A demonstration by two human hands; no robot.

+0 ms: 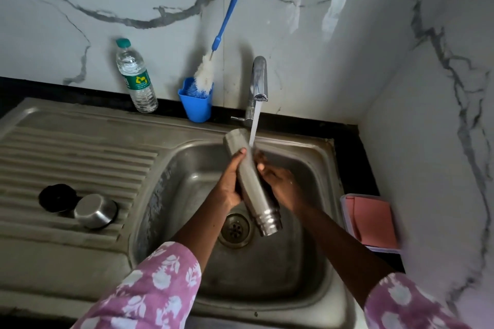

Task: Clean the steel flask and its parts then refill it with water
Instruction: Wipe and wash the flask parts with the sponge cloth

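The steel flask (250, 181) is tilted over the sink basin, its threaded mouth low near the drain and its base up under the running tap (258, 80). My left hand (230, 181) grips the flask's left side, thumb on the body. My right hand (278, 180) wraps the right side, fingers curled against it, wet from the stream. On the draining board lie the flask's steel cup lid (95, 210) and a black stopper (57, 197).
A blue cup (197, 105) holding a long blue-handled bottle brush (205, 72) stands against the back wall. A plastic water bottle (135, 77) stands left of it. The drain (235, 228) is in the basin (299, 262). A pink cloth in a tray (373, 222) lies at the right.
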